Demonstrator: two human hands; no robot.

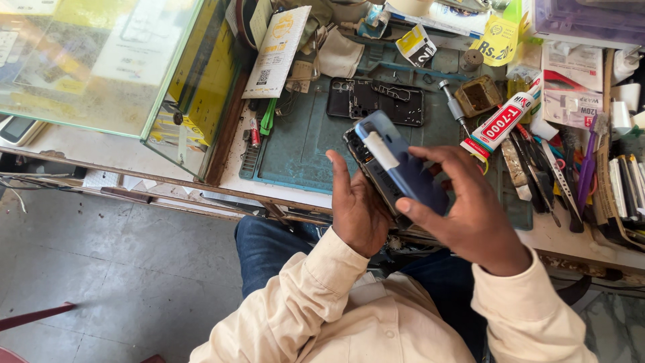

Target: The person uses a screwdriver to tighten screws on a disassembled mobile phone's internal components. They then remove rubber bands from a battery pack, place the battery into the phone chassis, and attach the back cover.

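My left hand (356,208) cradles an opened phone body (371,168) from below, thumb up along its left edge. My right hand (470,208) presses a blue back cover (398,160) with a white strip onto that phone, fingers wrapped over the cover's lower end. Both hands sit above the near edge of a teal work mat (295,148). A second black phone frame (376,101) lies flat on the mat behind them, untouched.
A glass display case (107,67) stands at the left. A glue tube (500,121), a screwdriver (455,106), tweezers and several tools (557,175) crowd the bench's right side. Paper cards (275,54) lean at the back. My knees are under the bench edge.
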